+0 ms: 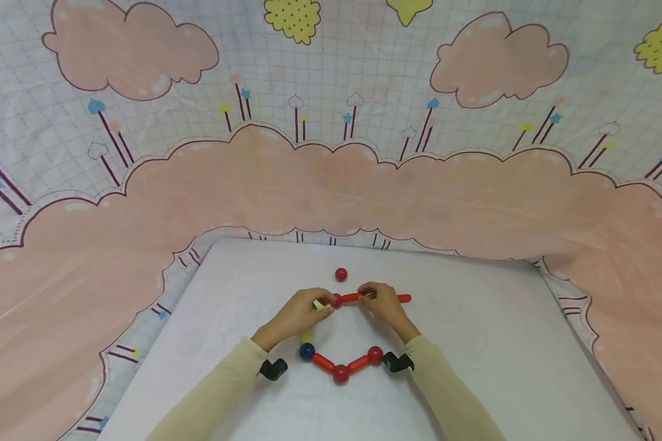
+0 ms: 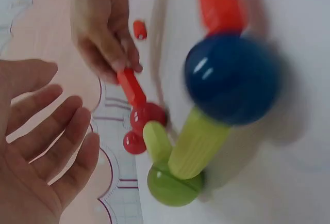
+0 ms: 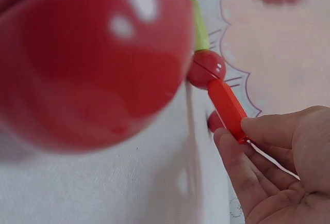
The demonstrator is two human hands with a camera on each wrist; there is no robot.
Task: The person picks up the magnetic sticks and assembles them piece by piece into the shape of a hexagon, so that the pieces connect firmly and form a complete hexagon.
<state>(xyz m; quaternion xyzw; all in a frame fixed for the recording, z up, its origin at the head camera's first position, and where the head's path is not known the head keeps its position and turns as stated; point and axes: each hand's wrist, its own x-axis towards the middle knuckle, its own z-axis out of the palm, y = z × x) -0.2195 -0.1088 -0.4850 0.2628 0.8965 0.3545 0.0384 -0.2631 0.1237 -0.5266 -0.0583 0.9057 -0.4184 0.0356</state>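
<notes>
My right hand pinches the end of a red rod between thumb and fingers. The rod's other end meets a red ball. From that ball a yellow-green rod runs to a green ball, and a second yellow-green rod joins it to a blue ball. My left hand is beside this chain, its fingers relaxed and holding nothing in the left wrist view. Nearer me, red rods link the blue ball to a red ball and another red ball.
A loose red ball lies beyond the chain. Another red rod lies to the right of my right hand. All sit on a white tabletop, with a cloud-patterned cloth behind and around it.
</notes>
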